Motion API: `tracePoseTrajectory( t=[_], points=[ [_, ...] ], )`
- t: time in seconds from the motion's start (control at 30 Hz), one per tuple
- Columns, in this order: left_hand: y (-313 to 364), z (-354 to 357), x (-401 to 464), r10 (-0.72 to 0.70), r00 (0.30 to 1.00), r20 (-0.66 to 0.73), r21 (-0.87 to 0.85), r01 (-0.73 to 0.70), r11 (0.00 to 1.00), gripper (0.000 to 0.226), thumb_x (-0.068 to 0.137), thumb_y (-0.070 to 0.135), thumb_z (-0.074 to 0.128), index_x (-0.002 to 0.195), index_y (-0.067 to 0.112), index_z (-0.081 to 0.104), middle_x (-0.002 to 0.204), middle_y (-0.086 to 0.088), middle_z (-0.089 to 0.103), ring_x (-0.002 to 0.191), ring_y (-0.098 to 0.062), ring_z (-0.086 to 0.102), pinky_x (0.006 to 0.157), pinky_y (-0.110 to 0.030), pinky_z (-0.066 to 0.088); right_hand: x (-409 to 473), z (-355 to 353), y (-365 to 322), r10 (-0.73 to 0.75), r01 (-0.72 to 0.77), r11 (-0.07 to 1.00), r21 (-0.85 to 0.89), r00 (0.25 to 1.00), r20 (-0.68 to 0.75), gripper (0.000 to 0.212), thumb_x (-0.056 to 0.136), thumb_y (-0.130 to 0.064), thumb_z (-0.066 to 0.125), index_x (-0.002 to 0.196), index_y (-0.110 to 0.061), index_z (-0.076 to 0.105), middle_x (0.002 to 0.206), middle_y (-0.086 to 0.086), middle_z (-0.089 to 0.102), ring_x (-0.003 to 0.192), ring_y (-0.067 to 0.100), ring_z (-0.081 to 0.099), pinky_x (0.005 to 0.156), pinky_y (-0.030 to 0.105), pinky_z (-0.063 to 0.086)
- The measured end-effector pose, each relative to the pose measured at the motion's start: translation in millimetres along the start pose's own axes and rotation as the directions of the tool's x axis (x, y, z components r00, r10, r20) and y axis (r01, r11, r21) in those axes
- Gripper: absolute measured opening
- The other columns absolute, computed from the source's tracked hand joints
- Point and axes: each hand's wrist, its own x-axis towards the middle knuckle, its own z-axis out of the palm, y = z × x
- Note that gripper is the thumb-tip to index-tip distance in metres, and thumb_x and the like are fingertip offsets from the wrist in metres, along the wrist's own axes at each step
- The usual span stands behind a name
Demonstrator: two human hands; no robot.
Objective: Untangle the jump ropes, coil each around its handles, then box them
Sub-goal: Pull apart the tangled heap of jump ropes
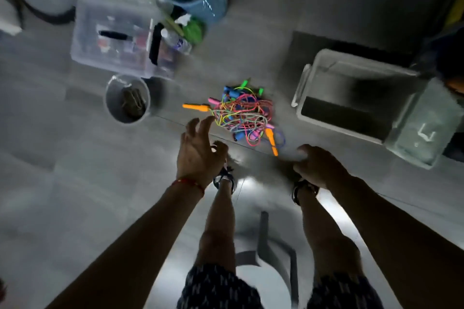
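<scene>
A seated person reaches toward a knot of jump ropes (244, 113) lying on the grey tiled floor, the landmark for this scene, with the untangling step judged not yet begun: no rope is lifted and every cord sits in 1 multicoloured heap. The left hand (198, 150) hovers just on the near-left side of the heap, fingers spread and relaxed, holding nothing. The right hand (319, 164) hangs on the near-right side, fingers curled loosely downward; motion blur hides whether it grips anything, though nothing shows in it. An orange handle (195, 107) juts out on the heap's left edge, and a 2nd orange handle (272, 142) pokes out toward the person. The open clear box (305, 83), judged the destination, stands well to the right of the heap; a small grey bucket (108, 100) stands to its left. The next move likely calls for pinching 1 free handle and drawing its cord out slowly, since hasty pulling could tighten the snarl.
</scene>
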Motion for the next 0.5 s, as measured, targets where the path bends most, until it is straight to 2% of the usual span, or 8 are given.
tracePoseTrajectory(
  t=[0.1,0.23,0.33,0.4,0.43,0.5],
  points=[
    [-22,87,16,-0.065,0.998,-0.002,-0.035,0.065,0.997,0.071,0.080,0.019,0.066,0.147,0.029,0.044,0.153,-0.012,0.036,0.131,-0.032,0.043,0.097,-0.033,0.041,72,39,26,-0.040,0.041,0.999,0.022,0.999,-0.021,0.055,0.091,-0.035,0.066,0.141,-0.017,0.049,0.137,0.014,0.055,0.127,0.033,0.051,0.100,0.036,0.042],
    [-61,174,50,-0.123,0.990,-0.071,-0.075,0.118,0.990,0.072,0.079,0.029,0.057,0.149,0.029,0.042,0.156,-0.009,0.034,0.139,-0.026,0.037,0.099,-0.025,0.033,162,102,35,-0.149,0.155,0.986,0.066,0.986,-0.079,0.052,0.090,-0.028,0.067,0.137,-0.013,0.052,0.130,0.017,0.058,0.123,0.036,0.054,0.099,0.041,0.043],
    [-96,206,59,-0.144,0.989,-0.040,-0.105,0.139,0.985,0.074,0.082,0.024,0.064,0.151,0.032,0.037,0.159,-0.005,0.030,0.141,-0.018,0.034,0.100,-0.017,0.029,231,129,13,-0.265,0.284,0.955,0.081,0.945,-0.191,0.047,0.088,-0.025,0.069,0.132,-0.011,0.058,0.126,0.014,0.063,0.115,0.034,0.058,0.090,0.035,0.041],
    [-126,215,65,-0.089,0.996,-0.010,-0.090,0.088,0.992,0.077,0.081,0.023,0.064,0.152,0.031,0.036,0.158,-0.003,0.032,0.142,-0.013,0.033,0.103,-0.010,0.028,279,137,-17,-0.353,0.388,0.917,0.094,0.897,-0.266,0.052,0.088,-0.032,0.064,0.135,-0.012,0.056,0.131,0.011,0.061,0.120,0.032,0.056,0.095,0.033,0.041],
    [-140,216,76,-0.061,0.998,-0.007,-0.052,0.060,0.997,0.077,0.079,0.025,0.061,0.152,0.029,0.037,0.156,-0.005,0.035,0.142,-0.017,0.035,0.108,-0.013,0.029,304,140,-34,-0.393,0.428,0.901,0.073,0.876,-0.281,0.058,0.087,-0.038,0.059,0.139,-0.011,0.052,0.138,0.012,0.057,0.127,0.031,0.052,0.102,0.034,0.040],
    [-156,213,107,-0.057,0.998,-0.025,0.079,0.059,0.995,0.079,0.076,0.034,0.054,0.152,0.025,0.037,0.154,-0.011,0.039,0.140,-0.029,0.037,0.113,-0.034,0.036,356,145,-63,-0.497,0.520,0.854,-0.022,0.802,-0.331,0.065,0.090,-0.040,0.051,0.145,-0.005,0.046,0.150,0.018,0.045,0.139,0.034,0.041,0.115,0.041,0.034]
  ],
)
